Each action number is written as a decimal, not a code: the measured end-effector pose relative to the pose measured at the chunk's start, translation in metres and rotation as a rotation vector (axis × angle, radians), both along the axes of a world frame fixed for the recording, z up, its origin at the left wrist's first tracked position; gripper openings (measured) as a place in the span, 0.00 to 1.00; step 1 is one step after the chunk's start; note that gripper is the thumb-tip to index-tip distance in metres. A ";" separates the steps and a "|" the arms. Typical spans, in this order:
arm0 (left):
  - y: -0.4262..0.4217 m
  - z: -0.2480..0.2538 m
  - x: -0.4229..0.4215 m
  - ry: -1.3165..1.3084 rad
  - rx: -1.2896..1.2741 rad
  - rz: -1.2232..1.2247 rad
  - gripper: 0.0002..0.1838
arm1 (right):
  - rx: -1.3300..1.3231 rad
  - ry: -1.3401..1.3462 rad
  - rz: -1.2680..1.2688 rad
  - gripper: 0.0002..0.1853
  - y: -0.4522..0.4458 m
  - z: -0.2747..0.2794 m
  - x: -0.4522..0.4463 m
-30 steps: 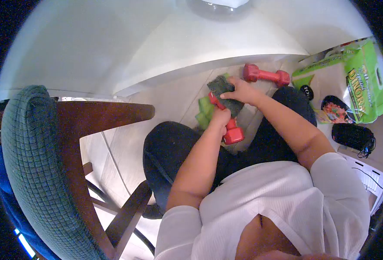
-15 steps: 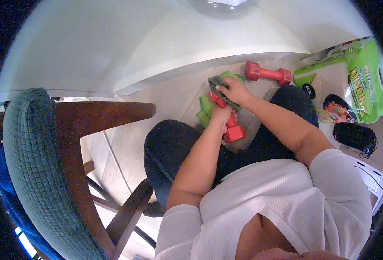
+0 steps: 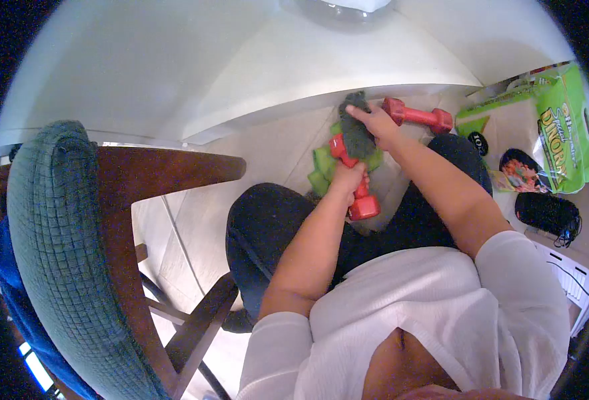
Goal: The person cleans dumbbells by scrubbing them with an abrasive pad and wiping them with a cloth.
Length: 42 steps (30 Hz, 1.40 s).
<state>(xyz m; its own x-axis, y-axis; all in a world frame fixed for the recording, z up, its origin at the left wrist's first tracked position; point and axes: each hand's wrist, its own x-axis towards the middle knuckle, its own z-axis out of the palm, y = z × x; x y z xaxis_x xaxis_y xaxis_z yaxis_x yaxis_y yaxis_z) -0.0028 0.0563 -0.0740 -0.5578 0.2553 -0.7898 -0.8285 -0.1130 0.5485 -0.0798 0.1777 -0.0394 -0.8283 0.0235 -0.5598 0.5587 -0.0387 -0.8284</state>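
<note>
My left hand [image 3: 350,179] is wrapped round the handle of a red dumbbell [image 3: 364,207], which lies at a slant between my legs. In my right hand [image 3: 379,125] is a dark grey cloth [image 3: 357,137], pinched near its upper part. The cloth hangs over the dumbbell's far end and partly covers it. Beneath both lies a bright green, folded-looking piece [image 3: 321,175], perhaps fabric; much of it is hidden. A second red dumbbell [image 3: 420,116] rests on the floor just beyond my right hand, by the white base.
A green and white bag [image 3: 564,127] stands at the right, with a black corded object [image 3: 546,217] below it and a white slatted box [image 3: 568,277]. A wooden chair [image 3: 168,172] with a green padded back [image 3: 64,267] is close on the left. A white panel [image 3: 254,80] rises ahead.
My right hand has shifted up and right, and the dark cloth now hangs more spread out. My left hand stays on the dumbbell. The whole view has tilted slightly.
</note>
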 end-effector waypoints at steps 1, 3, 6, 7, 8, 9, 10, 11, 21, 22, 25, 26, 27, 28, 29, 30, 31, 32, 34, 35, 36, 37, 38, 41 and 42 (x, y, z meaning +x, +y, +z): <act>0.000 -0.002 0.002 -0.020 -0.005 -0.002 0.09 | -0.304 -0.051 0.039 0.24 -0.002 0.017 0.005; 0.003 -0.003 0.002 -0.025 0.030 0.008 0.10 | 0.160 0.156 0.362 0.26 0.003 0.005 0.011; 0.002 -0.003 -0.001 0.002 0.097 0.015 0.10 | 0.506 0.458 0.553 0.24 -0.006 0.002 0.021; 0.000 -0.007 -0.002 -0.001 0.091 -0.002 0.10 | 0.565 0.463 0.545 0.23 -0.007 -0.001 0.023; -0.001 -0.009 -0.002 -0.003 0.088 -0.019 0.09 | 0.626 0.470 0.537 0.22 -0.009 -0.003 0.025; -0.001 -0.006 -0.003 -0.010 0.065 -0.028 0.09 | 0.690 0.480 0.531 0.22 -0.010 -0.001 0.025; -0.001 -0.002 -0.004 -0.017 0.043 -0.036 0.09 | 0.689 0.473 0.491 0.23 -0.011 -0.005 0.024; -0.001 0.001 -0.004 -0.027 0.020 -0.045 0.08 | 0.685 0.462 0.452 0.25 -0.012 -0.012 0.024; -0.001 0.008 -0.005 -0.080 0.083 0.045 0.06 | 0.810 0.480 0.400 0.21 -0.028 -0.017 0.007; -0.001 0.010 -0.006 -0.099 0.088 0.058 0.06 | 0.783 0.408 0.361 0.21 -0.030 -0.012 0.004; -0.001 0.008 -0.006 -0.103 0.079 0.045 0.07 | 0.765 0.270 0.210 0.21 -0.022 -0.006 -0.009; -0.001 0.005 -0.006 -0.095 0.071 0.032 0.07 | 0.798 0.273 0.139 0.21 -0.009 -0.012 -0.016; -0.002 0.005 -0.006 -0.090 0.076 0.018 0.07 | 0.829 0.272 0.070 0.20 0.002 -0.017 -0.018; -0.003 0.005 -0.005 -0.087 0.082 0.007 0.07 | 0.520 0.188 -0.027 0.20 0.009 -0.010 -0.014; -0.003 0.004 -0.004 -0.085 0.088 -0.001 0.07 | 0.211 0.102 -0.119 0.21 0.019 -0.001 -0.011; -0.002 0.004 -0.005 -0.061 0.047 -0.002 0.07 | -0.093 0.017 -0.212 0.21 0.024 0.005 -0.008; 0.000 0.006 -0.006 -0.034 0.005 -0.002 0.07 | -0.144 0.032 -0.128 0.21 0.023 0.008 -0.003; 0.002 0.008 -0.006 -0.007 -0.038 -0.005 0.07 | -0.197 0.047 -0.047 0.20 0.021 0.012 0.006; 0.001 0.005 -0.005 -0.017 0.029 0.036 0.07 | -0.028 0.115 0.138 0.20 0.013 0.017 0.016; 0.001 0.003 -0.004 -0.024 0.059 0.055 0.07 | 0.192 0.166 0.239 0.20 0.006 0.019 0.017; 0.000 0.005 -0.004 -0.022 0.058 0.045 0.07 | 0.412 0.215 0.340 0.19 -0.001 0.021 0.017; -0.002 0.008 -0.004 -0.022 0.059 0.035 0.06 | 0.633 0.263 0.440 0.19 -0.005 0.021 0.018; -0.003 0.010 -0.004 -0.021 0.061 0.027 0.06 | 0.704 0.556 0.458 0.28 0.000 -0.008 0.015; 0.000 0.010 -0.006 -0.091 0.002 0.033 0.04 | 0.582 0.379 0.446 0.22 -0.014 -0.017 0.020; 0.000 0.009 -0.006 -0.089 0.040 0.041 0.03 | 0.607 0.405 0.460 0.21 -0.018 -0.012 0.021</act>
<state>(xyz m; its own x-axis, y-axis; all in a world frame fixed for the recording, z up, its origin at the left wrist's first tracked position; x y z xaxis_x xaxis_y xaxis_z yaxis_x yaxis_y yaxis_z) -0.0091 0.0563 -0.0647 -0.4962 0.2663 -0.8263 -0.8681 -0.1684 0.4670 -0.0587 0.1597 -0.0518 -0.9621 -0.1637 -0.2182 0.0673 0.6327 -0.7715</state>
